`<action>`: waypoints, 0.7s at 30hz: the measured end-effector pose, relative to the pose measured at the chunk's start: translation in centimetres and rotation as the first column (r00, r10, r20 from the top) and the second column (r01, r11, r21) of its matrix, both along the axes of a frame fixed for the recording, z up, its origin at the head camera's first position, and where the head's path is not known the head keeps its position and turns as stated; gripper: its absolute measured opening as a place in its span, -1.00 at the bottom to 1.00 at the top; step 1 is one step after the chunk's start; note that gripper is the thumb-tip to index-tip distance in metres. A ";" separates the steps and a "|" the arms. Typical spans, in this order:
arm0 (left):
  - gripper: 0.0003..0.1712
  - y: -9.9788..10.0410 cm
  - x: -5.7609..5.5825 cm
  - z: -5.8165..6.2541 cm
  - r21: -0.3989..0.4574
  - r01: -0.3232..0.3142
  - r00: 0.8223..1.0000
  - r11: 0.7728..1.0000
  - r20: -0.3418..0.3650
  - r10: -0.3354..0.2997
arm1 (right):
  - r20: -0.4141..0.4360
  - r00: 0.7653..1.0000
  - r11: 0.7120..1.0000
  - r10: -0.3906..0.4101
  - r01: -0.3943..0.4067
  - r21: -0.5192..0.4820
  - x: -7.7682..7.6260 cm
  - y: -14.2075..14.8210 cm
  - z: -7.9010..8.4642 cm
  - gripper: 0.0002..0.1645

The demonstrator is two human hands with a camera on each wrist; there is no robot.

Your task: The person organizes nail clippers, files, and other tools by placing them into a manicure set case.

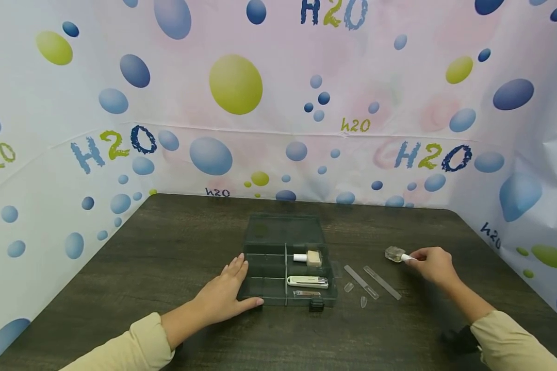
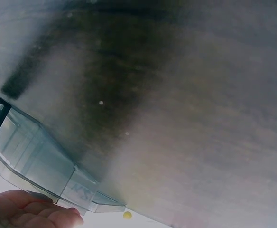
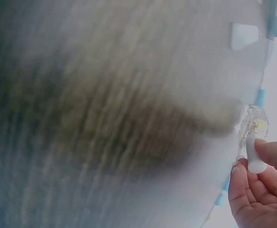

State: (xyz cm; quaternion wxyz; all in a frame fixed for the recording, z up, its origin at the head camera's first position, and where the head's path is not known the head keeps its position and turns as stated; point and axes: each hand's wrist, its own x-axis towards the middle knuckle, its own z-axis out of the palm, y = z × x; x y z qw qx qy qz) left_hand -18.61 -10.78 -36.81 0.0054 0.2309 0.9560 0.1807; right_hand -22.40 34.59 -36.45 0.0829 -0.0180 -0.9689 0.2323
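My right hand (image 1: 433,265) pinches the white cap of a small clear nail polish bottle (image 1: 393,254) at the table's right side. In the right wrist view, thumb and fingertips hold that white cap (image 3: 255,154). A transparent dark compartment box (image 1: 263,265) stands mid-table with its lid (image 1: 283,229) laid back. My left hand (image 1: 220,296) rests against the box's left side, fingers extended and thumb along the front edge. Inside the right compartments lie a cream nail polish bottle (image 1: 313,258), a nail clipper (image 1: 308,282) and a small flat item (image 1: 307,293), too small to identify.
Between the box and my right hand lie two clear strips (image 1: 361,282) (image 1: 382,282) and two small clear pieces (image 1: 349,287) (image 1: 363,301). A black latch (image 1: 316,305) juts from the box's front. A printed sheet (image 1: 278,170) borders the dark table (image 1: 199,221).
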 end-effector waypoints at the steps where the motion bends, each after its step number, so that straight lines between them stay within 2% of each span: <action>1: 0.04 0.0 0.0 0.0 0.001 0.000 1.000 1.000 -0.001 0.000 | 0.002 1.000 1.000 -0.003 0.003 -0.001 0.0 0.0 0.1 -0.69; 9: 0.04 -0.1 0.0 0.0 0.007 0.012 1.000 1.000 -0.011 -0.011 | -0.001 1.000 1.000 -0.010 0.010 -0.028 0.5 -0.7 0.6 -0.66; 21: 0.05 -0.1 0.1 0.2 0.015 0.007 1.000 1.000 0.009 -0.007 | -0.056 0.997 0.987 0.054 -0.062 -0.145 1.1 -3.5 1.7 -0.64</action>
